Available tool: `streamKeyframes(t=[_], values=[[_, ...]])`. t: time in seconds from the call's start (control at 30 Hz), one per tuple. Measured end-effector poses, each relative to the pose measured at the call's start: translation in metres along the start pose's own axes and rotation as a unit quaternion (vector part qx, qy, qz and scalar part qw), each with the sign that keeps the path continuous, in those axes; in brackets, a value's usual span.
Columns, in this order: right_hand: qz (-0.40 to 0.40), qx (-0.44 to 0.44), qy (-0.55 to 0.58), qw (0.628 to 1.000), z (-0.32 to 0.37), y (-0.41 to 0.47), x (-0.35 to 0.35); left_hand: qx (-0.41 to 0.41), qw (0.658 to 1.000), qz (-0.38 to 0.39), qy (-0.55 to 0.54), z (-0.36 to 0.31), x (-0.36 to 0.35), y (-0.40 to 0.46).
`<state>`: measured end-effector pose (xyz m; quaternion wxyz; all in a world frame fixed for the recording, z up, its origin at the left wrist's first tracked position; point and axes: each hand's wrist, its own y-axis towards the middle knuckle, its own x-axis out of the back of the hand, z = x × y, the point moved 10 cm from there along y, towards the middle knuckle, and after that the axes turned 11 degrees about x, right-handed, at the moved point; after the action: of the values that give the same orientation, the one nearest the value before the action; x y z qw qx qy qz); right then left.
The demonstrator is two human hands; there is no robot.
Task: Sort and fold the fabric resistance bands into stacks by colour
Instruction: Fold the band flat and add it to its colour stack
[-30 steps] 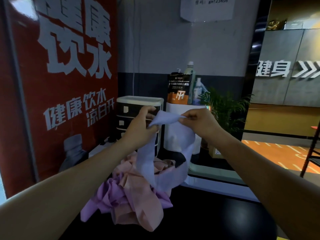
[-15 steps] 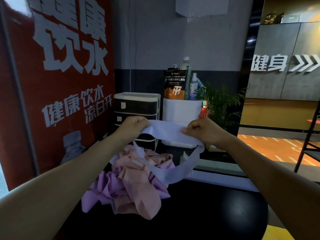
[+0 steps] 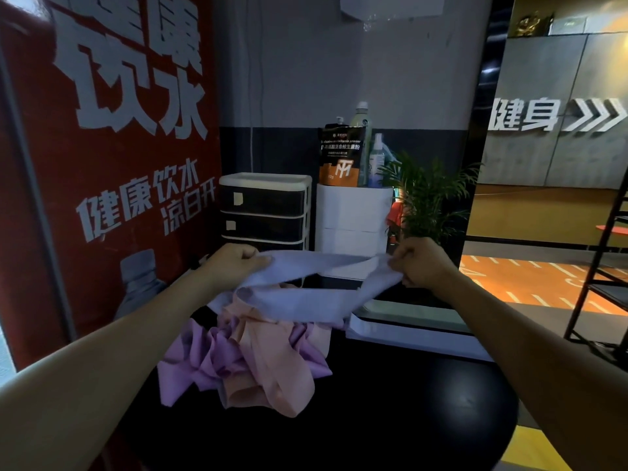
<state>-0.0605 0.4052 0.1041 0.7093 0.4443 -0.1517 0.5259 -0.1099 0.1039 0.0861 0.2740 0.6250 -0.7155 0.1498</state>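
Note:
A pale lavender-blue fabric band point(image 3: 306, 297) is stretched flat between my two hands above the black table point(image 3: 390, 419). My left hand point(image 3: 234, 263) grips its left end with curled fingers. My right hand point(image 3: 419, 261) grips its right end the same way. The band's loop sags below and toward the pile. Under it lies a jumbled heap of bands: peach-pink ones point(image 3: 272, 368) on top and in the middle, purple ones point(image 3: 200, 362) at the left and right edges.
A dark drawer unit point(image 3: 265, 212) and a white box point(image 3: 353, 222) with a supplement pouch and bottles stand at the back of the table. A potted plant point(image 3: 431, 202) is to the right. A red poster point(image 3: 102, 164) covers the left wall. A black rack point(image 3: 608, 266) stands far right.
My hands have come down from chest height and moved apart, pulling the pale band out wide and flat. The band's hanging loop has lifted off the pile.

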Motion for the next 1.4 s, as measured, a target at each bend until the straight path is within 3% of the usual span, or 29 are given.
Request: streamKeyframes(t=[0.17, 0.3, 0.4, 0.53, 0.67, 0.8, 0.93, 1.0, 1.1, 1.2, 1.4], values=[[-0.116, -0.094, 0.094, 0.984, -0.026, -0.009, 0.02, 0.067, 0.973, 0.216, 0.052, 0.028, -0.039, -0.016], [-0.167, -0.127, 0.166, 0.964, -0.037, -0.017, 0.022, 0.111, 0.937, 0.32, 0.086, 0.051, -0.06, -0.025], [-0.168, -0.128, 0.191, 0.959, -0.04, -0.021, 0.019, 0.073, 0.961, 0.26, 0.057, 0.044, -0.055, -0.02], [-0.149, -0.134, 0.224, 0.954, -0.039, -0.025, 0.014, 0.014, 0.995, 0.044, -0.087, 0.021, -0.012, -0.008], [-0.112, -0.124, 0.269, 0.949, -0.026, -0.026, 0.0, 0.051, 0.976, -0.185, -0.103, 0.028, 0.031, -0.004], [-0.108, -0.117, 0.299, 0.941, -0.012, -0.027, -0.008, 0.088, 0.949, -0.295, -0.075, 0.028, 0.039, -0.013], [-0.134, -0.133, 0.316, 0.93, -0.02, -0.028, -0.004, 0.133, 0.945, -0.295, -0.044, 0.037, 0.036, -0.019], [-0.14, -0.136, 0.31, 0.931, -0.027, -0.029, -0.004, 0.136, 0.959, -0.247, -0.035, 0.043, 0.028, -0.011], [-0.144, -0.152, 0.287, 0.935, -0.034, -0.033, -0.006, 0.17, 0.966, -0.123, -0.149, 0.054, 0.0, -0.002], [-0.125, -0.168, 0.321, 0.923, -0.032, -0.039, -0.015, 0.187, 0.934, -0.047, -0.3, 0.048, -0.025, -0.002], [-0.099, -0.163, 0.318, 0.929, -0.035, -0.044, -0.017, 0.17, 0.938, -0.009, -0.302, 0.046, -0.028, 0.001]])
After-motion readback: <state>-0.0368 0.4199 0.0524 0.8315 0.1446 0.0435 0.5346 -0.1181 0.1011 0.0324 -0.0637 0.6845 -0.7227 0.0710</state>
